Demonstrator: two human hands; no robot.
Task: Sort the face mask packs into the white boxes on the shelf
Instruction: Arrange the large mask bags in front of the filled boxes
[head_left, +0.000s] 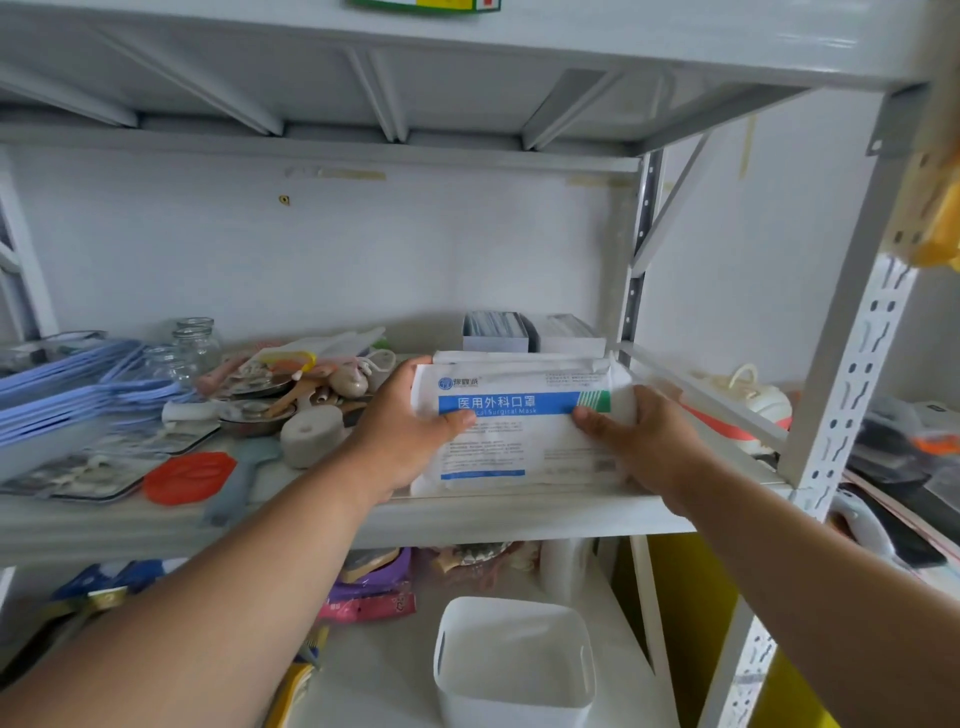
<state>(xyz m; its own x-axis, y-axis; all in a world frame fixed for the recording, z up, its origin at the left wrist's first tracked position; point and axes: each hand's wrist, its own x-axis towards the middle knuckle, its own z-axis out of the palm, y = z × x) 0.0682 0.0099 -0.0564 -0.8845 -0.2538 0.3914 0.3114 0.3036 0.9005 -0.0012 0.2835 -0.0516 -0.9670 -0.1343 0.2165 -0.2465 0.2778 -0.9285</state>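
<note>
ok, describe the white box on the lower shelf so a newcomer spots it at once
Start at the white metal shelf where both hands hold the face mask pack. Drop to the level below: the white box stands right of the pink packets. It alone there is plain, open-topped, with slot handles.

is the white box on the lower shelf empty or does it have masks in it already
Empty as far as shown: the white box shows only bare white walls inside. Its floor is cut off by the frame edge.

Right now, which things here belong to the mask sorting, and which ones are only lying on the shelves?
Belong: face mask pack held by left hand and right hand; white box on the lower shelf.

Lying about: glass jars, red lip-shaped item, blue folders.
</note>
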